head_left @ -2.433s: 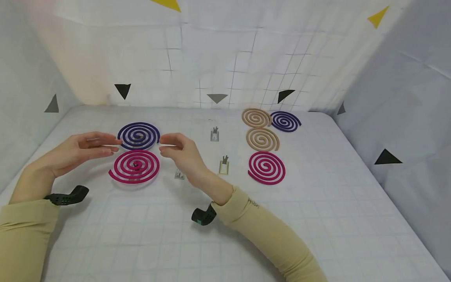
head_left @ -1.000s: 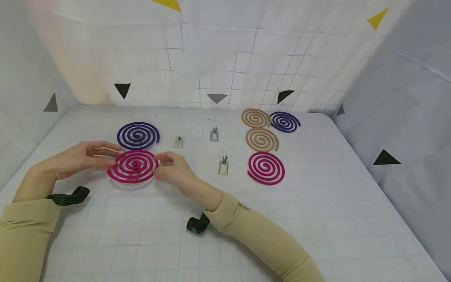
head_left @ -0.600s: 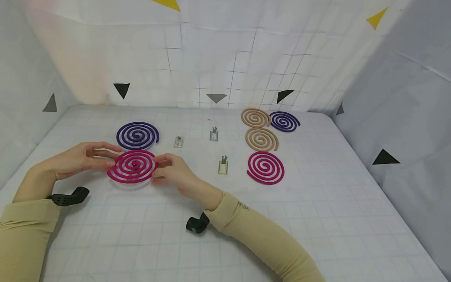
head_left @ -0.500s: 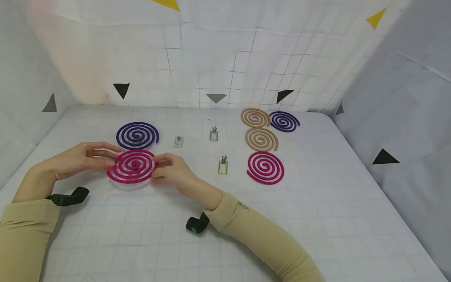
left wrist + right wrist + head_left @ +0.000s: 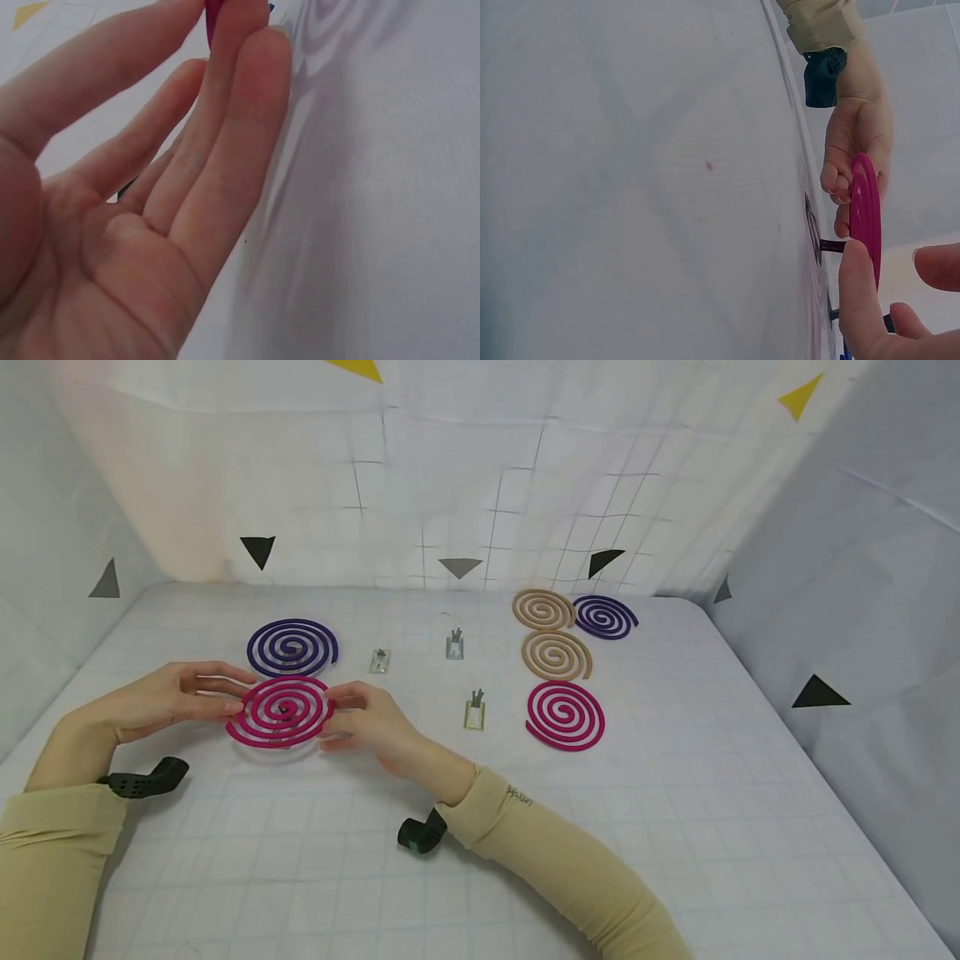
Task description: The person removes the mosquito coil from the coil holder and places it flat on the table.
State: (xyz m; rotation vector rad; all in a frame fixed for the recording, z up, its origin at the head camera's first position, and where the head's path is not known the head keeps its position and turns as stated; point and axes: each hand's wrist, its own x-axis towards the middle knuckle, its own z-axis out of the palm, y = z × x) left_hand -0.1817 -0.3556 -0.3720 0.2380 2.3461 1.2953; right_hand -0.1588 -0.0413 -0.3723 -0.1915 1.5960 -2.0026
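Across a white gridded worktop (image 5: 300,868), the left hand (image 5: 172,697) and the right hand (image 5: 375,722) are holding a pink coil (image 5: 283,710) by opposite edges, each with a narrow grip, while a dark post (image 5: 832,245) is showing beneath it in the right wrist view. Just behind it a dark blue coil (image 5: 292,647) is sitting, and beyond the right hand three small metal stands (image 5: 475,713) are standing apart. Farther right, two tan coils (image 5: 556,653), a second blue coil (image 5: 603,617) and a second pink coil (image 5: 567,716) are lying close together.
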